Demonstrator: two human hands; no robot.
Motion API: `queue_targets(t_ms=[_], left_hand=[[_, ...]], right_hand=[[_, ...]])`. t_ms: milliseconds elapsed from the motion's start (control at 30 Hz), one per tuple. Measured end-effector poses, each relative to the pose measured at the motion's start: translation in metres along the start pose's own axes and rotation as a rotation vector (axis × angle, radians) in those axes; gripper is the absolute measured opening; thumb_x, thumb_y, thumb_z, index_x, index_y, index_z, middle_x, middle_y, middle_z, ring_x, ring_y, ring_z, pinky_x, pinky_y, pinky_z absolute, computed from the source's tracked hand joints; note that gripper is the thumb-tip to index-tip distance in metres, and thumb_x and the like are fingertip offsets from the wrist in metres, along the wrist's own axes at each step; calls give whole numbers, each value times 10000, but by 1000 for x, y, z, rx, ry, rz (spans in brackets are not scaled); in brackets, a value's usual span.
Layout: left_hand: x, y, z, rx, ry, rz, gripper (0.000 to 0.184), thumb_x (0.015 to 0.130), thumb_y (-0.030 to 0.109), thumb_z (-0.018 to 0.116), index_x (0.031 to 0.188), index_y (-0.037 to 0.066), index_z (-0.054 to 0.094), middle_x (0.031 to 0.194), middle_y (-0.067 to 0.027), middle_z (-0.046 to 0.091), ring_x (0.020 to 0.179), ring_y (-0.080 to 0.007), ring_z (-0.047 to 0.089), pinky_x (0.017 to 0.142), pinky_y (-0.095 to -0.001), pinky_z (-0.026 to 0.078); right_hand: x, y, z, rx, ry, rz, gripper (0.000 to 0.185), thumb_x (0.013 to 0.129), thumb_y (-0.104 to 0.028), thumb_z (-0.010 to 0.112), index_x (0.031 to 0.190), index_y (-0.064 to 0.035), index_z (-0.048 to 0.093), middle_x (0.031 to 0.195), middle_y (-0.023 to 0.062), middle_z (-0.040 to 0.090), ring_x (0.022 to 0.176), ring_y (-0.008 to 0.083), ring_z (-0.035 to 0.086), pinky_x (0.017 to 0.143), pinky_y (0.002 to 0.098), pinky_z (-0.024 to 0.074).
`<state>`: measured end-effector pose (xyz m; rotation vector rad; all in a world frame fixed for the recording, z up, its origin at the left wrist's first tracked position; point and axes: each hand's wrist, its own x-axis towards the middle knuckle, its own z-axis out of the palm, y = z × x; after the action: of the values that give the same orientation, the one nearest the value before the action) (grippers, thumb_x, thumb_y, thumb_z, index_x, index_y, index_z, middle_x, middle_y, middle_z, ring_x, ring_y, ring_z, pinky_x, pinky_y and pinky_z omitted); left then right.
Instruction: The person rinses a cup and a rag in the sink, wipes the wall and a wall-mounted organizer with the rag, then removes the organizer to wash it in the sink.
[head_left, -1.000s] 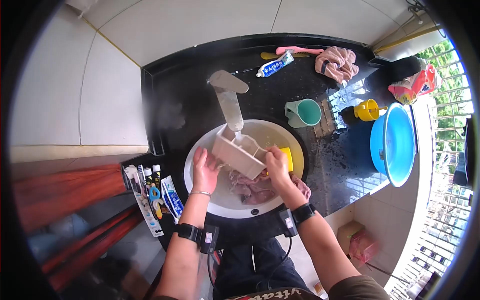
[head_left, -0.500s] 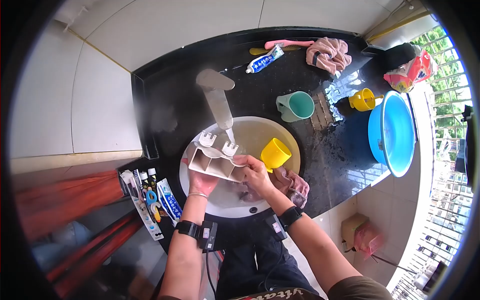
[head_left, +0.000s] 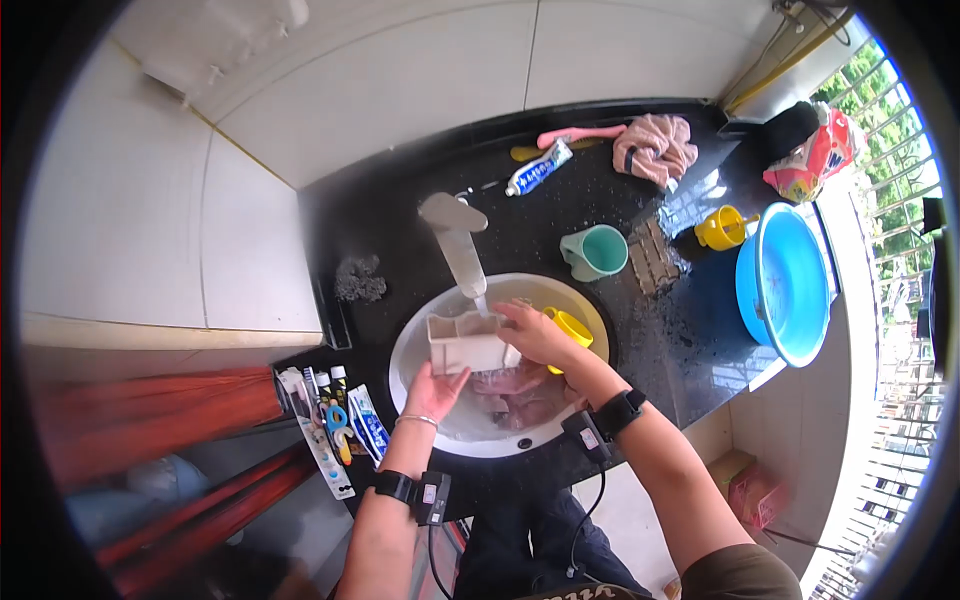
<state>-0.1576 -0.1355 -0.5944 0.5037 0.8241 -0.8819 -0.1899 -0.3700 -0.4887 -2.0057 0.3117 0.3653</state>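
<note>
A white plastic toothbrush holder (head_left: 470, 353) with open compartments is held over the sink (head_left: 412, 420), below the tap (head_left: 460, 250), from which water runs. My left hand (head_left: 436, 393) grips it from underneath, thumb and fingers along its lower edge. At its right end my right hand (head_left: 537, 335) has its fingers bent over the upper edge, partly hidden by the wet holder and stream. A yellow cup (head_left: 570, 326) lies in the sink behind my right hand. Under the holder a soaked pinkish cloth (head_left: 525, 400) rests in the water.
On the black counter stand a green cup (head_left: 603, 252), a yellow cup (head_left: 722, 228) and a tilted blue basin (head_left: 790, 290). Toothpaste (head_left: 538, 168), a pink brush (head_left: 580, 136) and a pink cloth (head_left: 655, 148) lie at the back. Toothbrushes and tubes (head_left: 368, 425) sit at left.
The toothbrush holder has turned, so its hooks no longer show and its long side faces me. My right hand has shifted up onto its upper right edge. The view has moved slightly.
</note>
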Motion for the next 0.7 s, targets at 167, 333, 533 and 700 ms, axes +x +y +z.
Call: queue_targets(t_ms=[167,333,533,700], left_hand=[[-42,10,68,401,315,-25,887,839,325,615,1428,-14,45,1488,-215,21,1347,-444,129,1086,-554,105],[-140,117,170,496,-43,350,942,802,389,663,1448,49,68,1481,-219,128,1388,-362,87,1112,-490,42],[-222,207,330,333,-140,630,1207,711,528,716,1433,107,-155,1458,-305,-99,1376,-428,-56,1113,-483,10],[-218,227,402,279,-173,663,1315,618,653,715,1426,120,-176,1452,-325,-33,1374,-438,-13,1093,-544,-11]], right_hand=[[4,-68,-52,-249,-25,-72,197,770,-231,628,934,-146,698,851,111,682,858,287,649,789,383,501],[-16,-121,-94,-387,298,-435,143,753,-242,648,759,-102,675,747,81,663,717,295,629,677,397,500],[-166,-71,-104,-208,145,-292,197,810,-238,611,893,-68,667,809,144,641,770,328,614,706,405,491],[-356,23,-110,-160,387,454,265,807,-288,652,904,-42,684,785,145,674,779,240,669,703,359,525]])
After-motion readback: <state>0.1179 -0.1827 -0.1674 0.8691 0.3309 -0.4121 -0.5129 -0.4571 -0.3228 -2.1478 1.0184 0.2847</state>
